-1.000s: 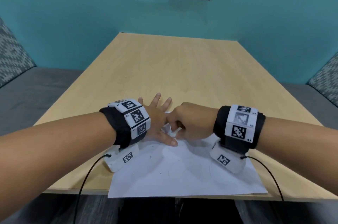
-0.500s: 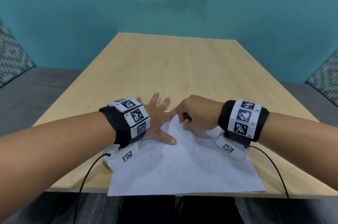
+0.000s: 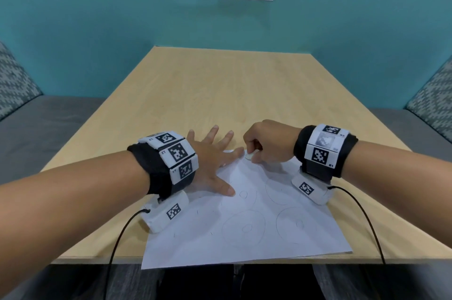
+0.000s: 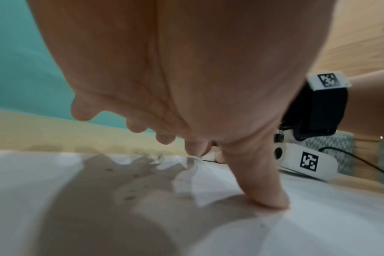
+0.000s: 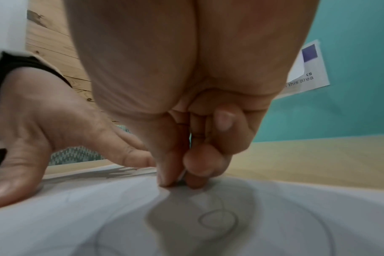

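Paper (image 3: pixel 244 238): a white sheet flat on the table (image 3: pixel 220 84), lying under both hands. Its near edge hangs just over the table's near edge.
Marks: thin pencil circles (image 3: pixel 243 227), each a large ring with a small ring inside. The rings closer to the right fingers look fainter. A few short ticks lie toward the left wrist.
Left hand (image 3: pixel 210 160): palm down, fingers straight and spread, holding nothing. Thumb and forefinger press on the paper, and the outer fingers reach past its far edge onto the table.
Right hand (image 3: pixel 269 143): fingers curled, with the thumb and fingertips pinched round the eraser and pointing down at the paper.
Eraser (image 3: pixel 250 155): a small white lump, mostly hidden by the pinching fingers. It touches the paper near the far edge, just beside the left forefinger tip.
Nearest mark: in the right wrist view, a small ring lies just on the wrist side of the pinching fingertips, in their shadow.
Surface: the left wrist view shows the paper slightly rumpled between the left thumb and forefinger.
Bands (image 3: pixel 171 153): black, with white coded tiles, one on each wrist.
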The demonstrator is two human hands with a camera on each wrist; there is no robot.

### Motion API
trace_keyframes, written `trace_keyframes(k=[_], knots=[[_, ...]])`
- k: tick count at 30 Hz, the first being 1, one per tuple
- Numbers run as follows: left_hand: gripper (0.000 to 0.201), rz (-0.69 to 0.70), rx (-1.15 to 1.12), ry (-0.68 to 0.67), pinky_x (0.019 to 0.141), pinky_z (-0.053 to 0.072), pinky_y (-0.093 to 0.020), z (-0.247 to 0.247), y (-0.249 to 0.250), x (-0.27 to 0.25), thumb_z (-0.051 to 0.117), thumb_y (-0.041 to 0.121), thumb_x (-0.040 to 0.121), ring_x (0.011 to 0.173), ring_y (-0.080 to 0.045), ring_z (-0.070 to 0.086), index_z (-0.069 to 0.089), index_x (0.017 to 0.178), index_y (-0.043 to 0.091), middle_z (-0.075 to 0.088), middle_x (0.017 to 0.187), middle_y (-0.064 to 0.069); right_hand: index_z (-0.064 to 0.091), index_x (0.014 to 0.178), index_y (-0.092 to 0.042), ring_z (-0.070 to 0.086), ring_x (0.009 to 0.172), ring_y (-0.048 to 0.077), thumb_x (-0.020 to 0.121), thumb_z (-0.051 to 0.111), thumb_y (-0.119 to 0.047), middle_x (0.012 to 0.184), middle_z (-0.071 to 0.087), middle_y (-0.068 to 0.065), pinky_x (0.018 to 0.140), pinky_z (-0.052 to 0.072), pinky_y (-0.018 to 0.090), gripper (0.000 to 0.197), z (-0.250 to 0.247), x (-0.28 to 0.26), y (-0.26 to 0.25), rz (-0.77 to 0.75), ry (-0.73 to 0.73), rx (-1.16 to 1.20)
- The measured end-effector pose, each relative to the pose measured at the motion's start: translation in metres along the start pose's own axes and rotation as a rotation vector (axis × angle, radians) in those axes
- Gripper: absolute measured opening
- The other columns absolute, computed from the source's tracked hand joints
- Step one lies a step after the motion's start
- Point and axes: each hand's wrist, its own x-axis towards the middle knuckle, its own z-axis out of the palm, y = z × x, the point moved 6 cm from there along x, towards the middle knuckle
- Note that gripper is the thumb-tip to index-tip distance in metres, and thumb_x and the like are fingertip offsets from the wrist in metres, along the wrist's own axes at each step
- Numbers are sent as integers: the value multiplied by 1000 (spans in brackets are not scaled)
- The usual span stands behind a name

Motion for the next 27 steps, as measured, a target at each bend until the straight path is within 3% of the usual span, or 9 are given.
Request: trace_keyframes(k=[4, 8, 11, 13, 15, 18, 22, 27], knots=[[99, -8, -19, 38, 111, -5, -72, 2, 8, 1, 38, 84, 81, 147, -29, -29, -17, 152, 44, -27, 162, 3, 62, 78, -15, 49, 61, 14, 80, 69, -17, 61, 51, -10, 60, 41, 26, 8, 2, -3, -8, -32, 11, -23], [94, -8, -53, 30, 111, -5, -73, 3, 7, 4, 45, 83, 79, 146, -30, -31, -4, 152, 50, -27, 162, 3, 68, 88, -11, 50, 59, 8, 80, 68, -16, 65, 56, -9, 62, 44, 25, 10, 18, -18, -36, -184, -84, -7], [102, -22, -40, 21, 110, -5, -74, 5, 5, 6, 43, 86, 76, 146, -31, -31, -15, 151, 49, -28, 162, 2, 68, 85, -11, 52, 63, 13, 79, 69, -15, 71, 61, -5, 63, 42, 26, 8, 6, -9, -20, -125, -53, -45], [106, -37, -25, 16, 109, -5, -75, 6, 4, 8, 42, 88, 74, 145, -32, -32, -21, 150, 48, -29, 162, 2, 64, 77, -13, 50, 59, 12, 78, 70, -15, 65, 57, -7, 62, 39, 26, 6, -1, -4, -7, -62, -10, -38], [105, -41, -17, 16, 109, -5, -75, 5, 4, 7, 42, 88, 74, 145, -33, -31, -19, 150, 49, -29, 162, 2, 62, 75, -15, 47, 56, 6, 78, 69, -15, 61, 53, -11, 60, 39, 26, 7, 5, -7, -16, -93, -32, -42], [103, -31, -26, 22, 109, -3, -75, 5, 4, 7, 42, 88, 74, 145, -33, -31, -18, 149, 51, -28, 162, 2, 64, 81, -15, 51, 60, 10, 79, 68, -17, 66, 58, -8, 61, 43, 24, 5, 17, -17, -34, -183, -119, -51], [105, -49, 6, 37, 110, -1, -75, 6, 4, 7, 38, 90, 74, 146, -33, -29, -21, 150, 48, -27, 163, 1, 65, 78, -14, 52, 62, 14, 79, 70, -17, 68, 60, -5, 63, 42, 27, 6, 0, -6, -5, -50, -21, -44], [105, -34, 8, 39, 109, 1, -76, 7, 3, 7, 37, 91, 72, 147, -34, -28, -23, 148, 50, -25, 163, 1, 65, 82, -14, 50, 59, 8, 80, 69, -17, 62, 54, -13, 57, 37, 18, 5, 18, -21, -29, -168, -119, -55]])
